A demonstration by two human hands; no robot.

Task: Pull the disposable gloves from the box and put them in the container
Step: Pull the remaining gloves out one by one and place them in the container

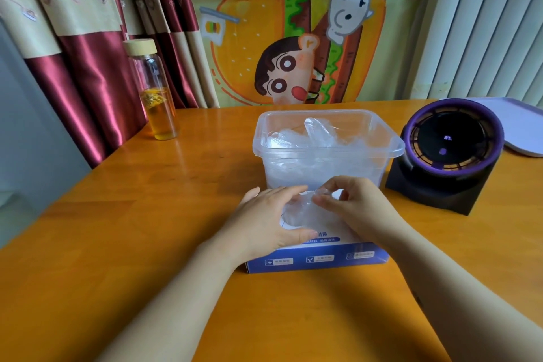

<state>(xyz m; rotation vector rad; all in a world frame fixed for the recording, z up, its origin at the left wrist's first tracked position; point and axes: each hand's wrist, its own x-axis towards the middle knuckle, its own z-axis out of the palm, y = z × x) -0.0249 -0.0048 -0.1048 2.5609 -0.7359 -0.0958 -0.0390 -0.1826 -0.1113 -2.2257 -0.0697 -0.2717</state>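
Observation:
A blue and white glove box [320,256] lies flat on the wooden table in front of me. A thin clear disposable glove [299,211] sticks up out of its top opening. My right hand [349,203] pinches the top of that glove between thumb and fingers. My left hand [264,220] rests on the left part of the box top, fingers spread, holding the box down. Just behind the box stands a clear plastic container [326,150] with several crumpled clear gloves [311,135] inside.
A black and purple round fan-like device [449,153] stands to the right of the container. A pale tray [517,129] lies behind it. A glass bottle [155,91] with amber liquid stands at the back left, near red curtains. A cartoon cloth hangs behind the table.

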